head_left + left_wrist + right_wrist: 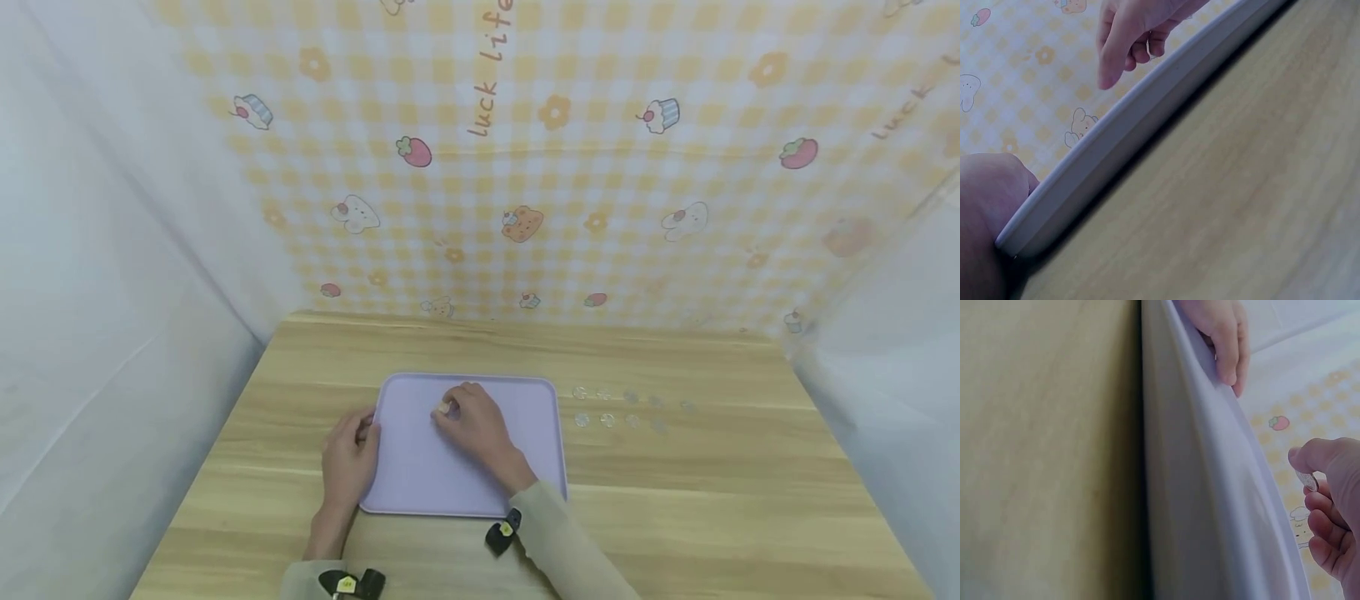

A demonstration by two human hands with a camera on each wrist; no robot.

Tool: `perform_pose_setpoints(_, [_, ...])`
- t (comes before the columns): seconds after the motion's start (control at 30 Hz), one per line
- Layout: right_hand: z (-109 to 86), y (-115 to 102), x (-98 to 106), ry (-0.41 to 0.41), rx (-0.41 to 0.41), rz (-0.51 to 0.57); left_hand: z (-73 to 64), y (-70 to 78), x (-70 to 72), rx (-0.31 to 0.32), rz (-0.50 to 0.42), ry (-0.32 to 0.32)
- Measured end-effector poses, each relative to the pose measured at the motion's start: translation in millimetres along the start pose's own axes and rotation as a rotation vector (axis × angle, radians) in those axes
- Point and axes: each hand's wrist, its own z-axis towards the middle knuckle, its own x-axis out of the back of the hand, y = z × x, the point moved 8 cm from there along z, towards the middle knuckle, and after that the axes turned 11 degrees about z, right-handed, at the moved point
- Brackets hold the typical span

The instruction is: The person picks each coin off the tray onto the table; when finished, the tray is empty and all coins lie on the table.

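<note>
A pale purple tray [467, 507] lies flat on the wooden table. My right hand [474, 421] is over its upper middle and pinches a small silver coin [1307, 481] between thumb and forefinger. The other right fingers curl in beneath the coin. At the tray's left side, my left hand [350, 458] holds the rim, its thumb along the edge. Two rows of small round silvery pieces, like coins [607, 420], lie on the table right of the tray.
The wooden table [712, 492] extends on both sides of the tray. A yellow checked cloth [555, 183] hangs behind it, and white sheets [112, 333] hang at the sides. Both wrists wear small black cameras [501, 533].
</note>
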Motion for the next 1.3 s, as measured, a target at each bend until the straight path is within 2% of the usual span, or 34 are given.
perform_pose_setpoints(0.2, [-3.6, 5, 7, -0.001, -0.014, 0.054, 0.6, -2.3, -1.4, 0.003, 0.008, -0.003])
perform_pose_setpoints(0.4, [-11.2, 13, 29, 0.046, -0.035, 0.131, 0.0, -2.6, -2.2, 0.0, 0.006, -0.003])
perform_pose_setpoints(0.53, [-16.6, 24, 42, 0.077, -0.05, 0.144, 0.2, -3.1, -2.5, 0.009, 0.016, -0.016])
perform_pose_setpoints(0.67, [-20.4, 30, 53, 0.108, -0.025, 0.164, 0.4, -4.7, -3.0, 0.025, 0.031, -0.029])
perform_pose_setpoints(0.87, [-24.8, 39, 65, 0.142, -0.037, 0.156, -0.4, -4.7, -4.2, 0.02, 0.021, -0.024])
perform_pose_setpoints(0.97, [-27.9, 49, 72, 0.149, -0.076, 0.155, -0.7, -4.5, -5.3, 0.018, 0.017, -0.026])
perform_pose_setpoints(1.13, [-36.1, 73, 86, 0.167, -0.201, 0.2, -0.6, -3.3, -4.9, 0.015, 0.017, -0.028])
perform_pose_setpoints(1.3, [-46.4, 92, 100, 0.207, -0.241, 0.218, -0.9, -3.0, -2.4, 0.014, 0.013, -0.016])
